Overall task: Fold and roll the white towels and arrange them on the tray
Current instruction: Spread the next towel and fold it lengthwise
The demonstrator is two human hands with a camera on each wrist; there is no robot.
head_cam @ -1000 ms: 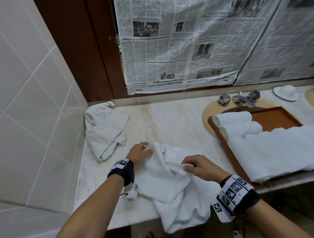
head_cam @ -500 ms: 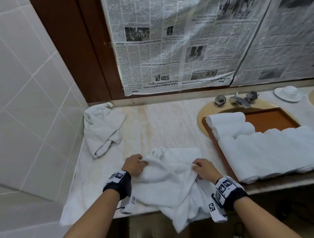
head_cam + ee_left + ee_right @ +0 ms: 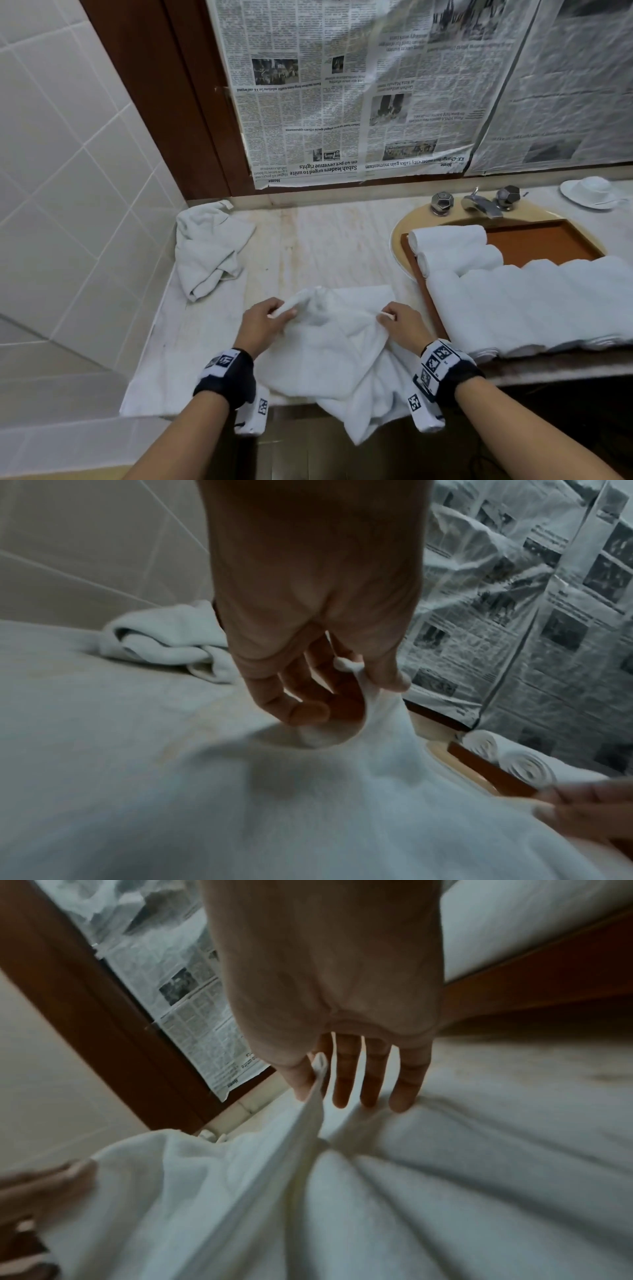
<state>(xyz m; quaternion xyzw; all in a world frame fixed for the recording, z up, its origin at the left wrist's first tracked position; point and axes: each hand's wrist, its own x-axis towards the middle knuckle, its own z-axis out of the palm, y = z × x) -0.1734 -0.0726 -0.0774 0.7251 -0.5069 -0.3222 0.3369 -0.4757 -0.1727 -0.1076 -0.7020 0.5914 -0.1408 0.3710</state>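
a second earlier, rested on top of the towel (image 3: 329, 356) with the left hand (image 3: 263, 322); now pinched a bunched corner between thumb and curled fingers, raised just off the tabletop (image 3: 329, 246). with the right hand (image 3: 400, 322), nipped the hem between thumb and forefinger, the other three fingers straight and touching the cloth. drew the two grips apart and upward, stretching the top edge just left of the tray (image 3: 544, 240), lower part hanging over the tabletop's front edge. judged as opening out for a first fold; no fold or roll begun on this one.

counted: one towel in the hands; one crumpled towel (image 3: 209, 250) well left of the tray, by the tiled wall; two short rolled towels (image 3: 448, 236) at the tray's far end; nearer, a ridged white mass (image 3: 531, 301) across the tray, too merged to number. behind the tray, two tap handles (image 3: 442, 202) and one spout (image 3: 479, 205).
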